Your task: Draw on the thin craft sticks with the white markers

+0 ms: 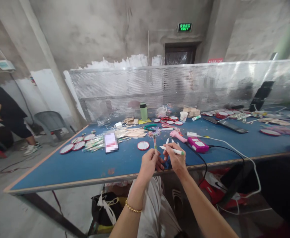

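Observation:
Near the table's front edge, my left hand (148, 162) is closed around the lower end of a flat wooden craft stick (155, 142), held upright with coloured marks along it. Pinched in my right hand (176, 160) is a white marker pen (172, 150) with a green end, its other tip pointing left, close to the stick. More white marker pens (167, 141) lie just behind my right hand. A round white disc (143, 145) with a red rim lies flat to the left of the stick.
A pink tool (178, 135), a purple box (198, 144) and cables lie to the right. Wooden sticks (135, 133) and red-rimmed discs (78, 145) are on the left. Further back stand a green bottle (143, 112) and paper cup (183, 116). Another person (4, 105) is at far left.

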Demonstrator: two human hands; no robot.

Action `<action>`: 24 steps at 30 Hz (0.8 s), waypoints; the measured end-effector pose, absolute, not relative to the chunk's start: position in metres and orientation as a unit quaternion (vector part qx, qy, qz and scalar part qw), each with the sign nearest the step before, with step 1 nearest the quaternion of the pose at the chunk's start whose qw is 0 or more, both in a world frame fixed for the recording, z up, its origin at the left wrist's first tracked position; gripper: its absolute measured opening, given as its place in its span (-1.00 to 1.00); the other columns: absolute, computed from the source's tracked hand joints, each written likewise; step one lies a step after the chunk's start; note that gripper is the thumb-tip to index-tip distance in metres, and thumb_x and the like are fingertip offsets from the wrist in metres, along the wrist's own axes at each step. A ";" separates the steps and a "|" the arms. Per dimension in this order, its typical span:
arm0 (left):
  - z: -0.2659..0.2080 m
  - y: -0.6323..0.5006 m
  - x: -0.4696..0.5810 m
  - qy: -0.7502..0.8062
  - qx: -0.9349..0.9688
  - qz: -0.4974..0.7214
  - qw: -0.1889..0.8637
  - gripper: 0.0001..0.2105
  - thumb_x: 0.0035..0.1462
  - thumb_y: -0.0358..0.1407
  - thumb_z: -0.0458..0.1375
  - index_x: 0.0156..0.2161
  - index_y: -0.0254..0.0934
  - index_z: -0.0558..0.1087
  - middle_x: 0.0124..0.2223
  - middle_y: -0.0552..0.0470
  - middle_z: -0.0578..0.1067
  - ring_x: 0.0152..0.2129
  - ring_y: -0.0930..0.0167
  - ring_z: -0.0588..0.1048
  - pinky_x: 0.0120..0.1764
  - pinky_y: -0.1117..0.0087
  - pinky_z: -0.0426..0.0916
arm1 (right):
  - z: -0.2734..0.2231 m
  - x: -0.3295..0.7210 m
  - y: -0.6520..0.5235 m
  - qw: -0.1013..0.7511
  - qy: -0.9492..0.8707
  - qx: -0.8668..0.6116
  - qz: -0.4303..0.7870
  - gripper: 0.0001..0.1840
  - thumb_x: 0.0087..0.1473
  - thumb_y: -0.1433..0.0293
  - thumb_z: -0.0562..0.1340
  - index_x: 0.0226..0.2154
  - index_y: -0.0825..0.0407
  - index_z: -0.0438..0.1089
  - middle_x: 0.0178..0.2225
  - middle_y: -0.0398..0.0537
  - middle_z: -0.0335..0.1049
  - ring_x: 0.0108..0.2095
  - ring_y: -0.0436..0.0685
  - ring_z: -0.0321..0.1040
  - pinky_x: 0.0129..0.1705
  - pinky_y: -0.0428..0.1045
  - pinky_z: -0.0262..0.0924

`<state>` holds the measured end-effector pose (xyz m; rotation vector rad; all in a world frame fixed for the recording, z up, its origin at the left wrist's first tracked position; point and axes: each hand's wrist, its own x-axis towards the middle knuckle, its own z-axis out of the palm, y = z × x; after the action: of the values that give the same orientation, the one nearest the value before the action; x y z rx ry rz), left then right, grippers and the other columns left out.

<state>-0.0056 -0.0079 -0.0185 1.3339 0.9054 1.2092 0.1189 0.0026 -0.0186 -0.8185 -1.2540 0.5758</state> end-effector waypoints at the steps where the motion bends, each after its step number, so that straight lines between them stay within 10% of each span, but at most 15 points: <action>1: -0.018 -0.008 -0.006 0.376 0.559 0.510 0.535 -0.65 0.02 0.00 0.14 -0.33 -0.28 0.28 -0.55 0.12 0.46 -0.75 0.50 0.44 -0.73 0.57 0.25 | -0.019 0.119 0.002 0.695 -0.562 -0.362 0.264 -0.81 0.08 0.29 0.19 -0.45 0.03 0.44 -0.63 -0.23 0.36 -0.72 -0.05 0.24 -0.63 -0.11 0.19; 24: -0.020 -0.015 -0.014 0.400 0.545 0.530 0.512 -0.79 -0.03 -0.14 0.16 -0.41 -0.25 0.38 -0.50 0.08 0.51 -0.64 0.42 0.46 -0.51 0.40 0.38 | -0.018 0.119 0.002 0.704 -0.561 -0.345 0.266 -0.80 0.04 0.29 0.26 -0.31 0.07 0.46 -0.53 -0.16 0.44 -0.68 -0.04 0.32 -0.60 -0.10 0.29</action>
<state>-0.0135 -0.0147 -0.0199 1.3115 0.9623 1.2761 0.1186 0.0024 -0.0180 -0.7664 -1.2480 0.5926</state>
